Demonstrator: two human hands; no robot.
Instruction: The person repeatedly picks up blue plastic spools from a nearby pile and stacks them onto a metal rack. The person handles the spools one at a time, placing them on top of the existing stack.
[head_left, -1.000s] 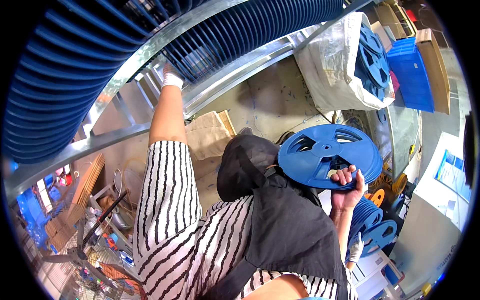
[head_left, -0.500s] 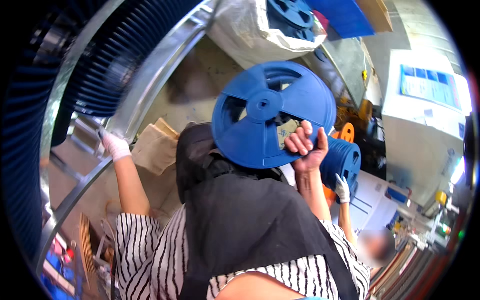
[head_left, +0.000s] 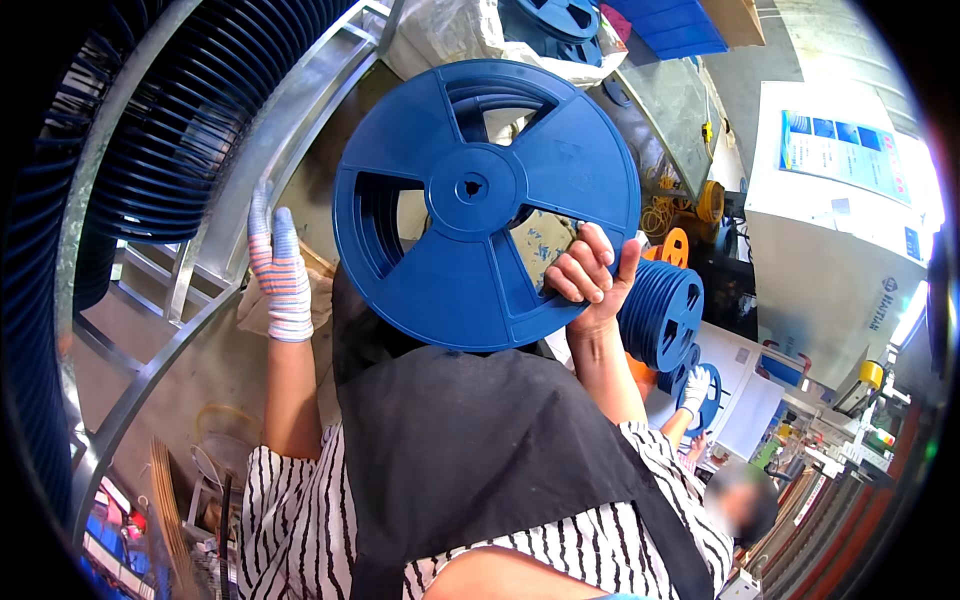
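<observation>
A stack of blue plastic reels [head_left: 440,290] fills the middle of the view, its front disc facing up, with a round hub and wedge-shaped windows. My bare right hand [head_left: 595,275] grips its lower right rim, fingers curled through one window and thumb outside. Several more discs show behind the front one through the windows. My left hand [head_left: 283,275], in a striped knit glove, is open with its fingers stretched out. It is held apart from the stack, beside a metal rack [head_left: 275,140], and holds nothing.
Long rows of dark blue reels [head_left: 180,160] sit in the rack at left. A white sack [head_left: 430,40] with blue reels stands ahead. At right are another reel stack [head_left: 660,310], a white machine [head_left: 840,240] and a co-worker's gloved hand [head_left: 695,388] at a blue reel.
My left hand has come away from the rack toward the reel stack. The held stack has shifted left and looks larger. The co-worker's hand has moved from the reel stack to a reel lower down.
</observation>
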